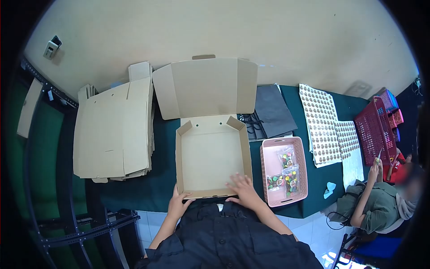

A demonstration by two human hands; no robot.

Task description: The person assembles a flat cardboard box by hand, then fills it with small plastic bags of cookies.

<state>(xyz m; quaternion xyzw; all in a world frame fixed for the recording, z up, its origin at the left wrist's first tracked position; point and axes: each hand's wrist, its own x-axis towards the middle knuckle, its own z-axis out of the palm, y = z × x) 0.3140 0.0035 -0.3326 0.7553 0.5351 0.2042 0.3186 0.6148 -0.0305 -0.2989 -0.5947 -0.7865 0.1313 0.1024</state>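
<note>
Cream wall (268, 31) above a green-draped table (165, 152)

The wall rises behind the table's far edge. Beyond the far left corner it carries a white wall socket (50, 51) with something dark plugged in; a few dark specks dot its right side, and a cable (417, 85) hangs at the far right. Past the left edge stands a black slotted-angle metal rack (98, 233), green panels (49, 179) showing between its bars. White floor tiles (309, 228) lie beyond the near edge, bright with glare past the near right corner.
</note>
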